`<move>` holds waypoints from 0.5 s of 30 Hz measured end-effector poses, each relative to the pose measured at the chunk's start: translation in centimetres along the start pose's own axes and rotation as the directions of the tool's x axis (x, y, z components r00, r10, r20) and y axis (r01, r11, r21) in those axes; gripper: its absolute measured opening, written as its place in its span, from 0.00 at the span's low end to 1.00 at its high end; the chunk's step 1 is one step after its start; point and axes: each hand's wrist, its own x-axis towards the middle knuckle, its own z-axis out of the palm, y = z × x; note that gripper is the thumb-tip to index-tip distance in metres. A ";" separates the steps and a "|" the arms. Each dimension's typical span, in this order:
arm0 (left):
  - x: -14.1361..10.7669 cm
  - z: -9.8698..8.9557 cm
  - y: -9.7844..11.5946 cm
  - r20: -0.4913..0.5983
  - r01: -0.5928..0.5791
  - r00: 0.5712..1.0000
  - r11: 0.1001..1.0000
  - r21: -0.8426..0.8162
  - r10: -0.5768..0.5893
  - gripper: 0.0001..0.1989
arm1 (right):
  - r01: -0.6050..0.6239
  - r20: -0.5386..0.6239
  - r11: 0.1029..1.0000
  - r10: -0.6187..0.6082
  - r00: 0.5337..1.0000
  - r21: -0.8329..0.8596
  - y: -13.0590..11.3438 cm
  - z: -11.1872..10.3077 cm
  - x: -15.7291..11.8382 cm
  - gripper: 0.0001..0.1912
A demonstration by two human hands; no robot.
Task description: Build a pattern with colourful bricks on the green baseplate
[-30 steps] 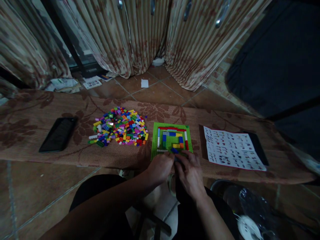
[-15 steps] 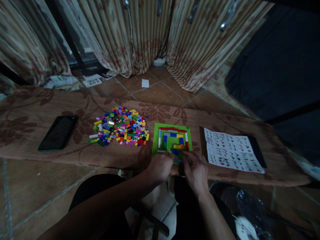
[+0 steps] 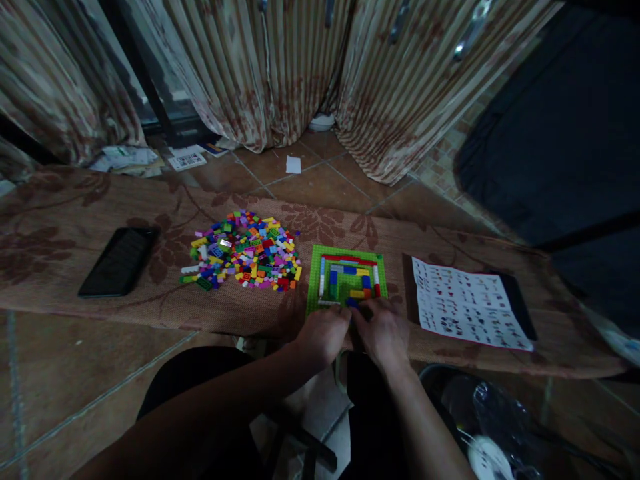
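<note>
A green baseplate [image 3: 313, 287] lies on the cloth-covered bench in front of me. A square outline of red, white and light blue bricks stands on it, with an inner ring of blue, yellow, orange, green and grey bricks. At the plate's near edge, my left hand [image 3: 326, 335] is closed, its fingertips on a blue brick [image 3: 352, 303]. My right hand [image 3: 386, 333] meets it from the other side, thumb and fingers bent in against the same brick. Both hands cover the near part of the plate, so the brick's lower side is hidden.
A heap of loose coloured bricks [image 3: 250, 257] spreads left of the plate. Farther left lies a black phone [image 3: 119, 262]. To the right, a printed sheet [image 3: 467, 303] rests over a dark flat object [image 3: 520, 307]. Below the bench at right is a clear plastic bag [image 3: 505, 407].
My right hand has moved left, closing in beside my left hand. The blue brick, tilted in my left fingers before, now sits lower between both hands. The view has shifted slightly.
</note>
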 end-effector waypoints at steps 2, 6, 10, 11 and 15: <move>0.0 0.1 0.0 0.001 0.006 1.000 1.000 0.000 -0.006 0.11 | -0.056 0.014 0.998 0.056 0.998 0.004 -0.1 -0.2 0.0 0.13; 0.0 -0.1 0.1 0.010 0.007 1.000 1.000 -0.005 -0.007 0.11 | -0.169 0.001 0.986 0.169 0.986 -0.009 -0.1 -0.4 -0.2 0.15; -0.1 -0.2 0.1 0.010 -0.006 1.000 1.000 -0.011 0.006 0.12 | -0.184 0.014 0.982 0.185 0.983 -0.029 -0.3 -0.6 -0.3 0.17; -0.1 -0.2 0.1 0.007 -0.005 1.000 1.000 -0.013 0.005 0.12 | -0.182 0.012 0.983 0.182 0.983 -0.028 -0.4 -0.6 -0.3 0.18; 0.0 0.0 0.1 -0.007 -0.010 1.000 1.000 -0.011 0.010 0.13 | -0.162 -0.019 0.985 0.162 0.987 -0.052 -0.6 -0.5 -0.1 0.19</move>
